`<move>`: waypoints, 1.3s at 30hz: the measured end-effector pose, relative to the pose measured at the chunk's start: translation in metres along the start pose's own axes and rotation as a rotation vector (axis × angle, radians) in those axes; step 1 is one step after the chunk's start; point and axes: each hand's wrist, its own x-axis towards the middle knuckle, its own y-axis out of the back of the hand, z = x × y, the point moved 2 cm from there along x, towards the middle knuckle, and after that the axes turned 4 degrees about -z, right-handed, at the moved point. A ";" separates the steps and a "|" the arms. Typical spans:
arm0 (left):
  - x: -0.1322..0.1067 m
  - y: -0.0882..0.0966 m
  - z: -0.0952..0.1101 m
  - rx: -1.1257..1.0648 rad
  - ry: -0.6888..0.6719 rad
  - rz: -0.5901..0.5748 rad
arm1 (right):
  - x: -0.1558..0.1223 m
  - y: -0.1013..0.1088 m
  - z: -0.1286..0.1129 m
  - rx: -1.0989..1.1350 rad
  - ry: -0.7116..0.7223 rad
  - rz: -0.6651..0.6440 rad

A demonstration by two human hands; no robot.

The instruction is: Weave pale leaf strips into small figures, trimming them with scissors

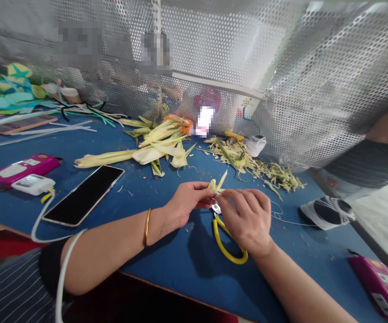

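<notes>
My left hand (187,202) and my right hand (247,217) meet over the blue table (140,251), both pinching a small folded piece of pale yellow husk strip (218,183). Its tips stick up between the fingertips. A thin white thread (288,220) runs from my right hand toward the right. Yellow-handled scissors (225,244) lie on the table just under my right hand, partly hidden by it. A gold bangle (147,226) sits on my left wrist.
Whole corn husks (146,150) lie behind the hands, with a heap of husk scraps (264,168) to the right. A black phone (84,194), a pink power bank (22,167), a white cable, and a thread spool (328,211) surround me. Perforated metal screens (315,80) wall the back.
</notes>
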 end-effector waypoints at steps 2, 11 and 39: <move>-0.001 0.000 0.001 -0.011 -0.011 0.009 | 0.000 -0.001 -0.001 0.007 0.020 -0.008; 0.003 0.003 -0.002 -0.005 -0.030 0.015 | 0.000 -0.011 -0.001 0.265 0.021 -0.069; -0.004 -0.001 0.010 0.145 -0.041 0.005 | -0.009 -0.028 0.032 0.750 -0.781 -0.127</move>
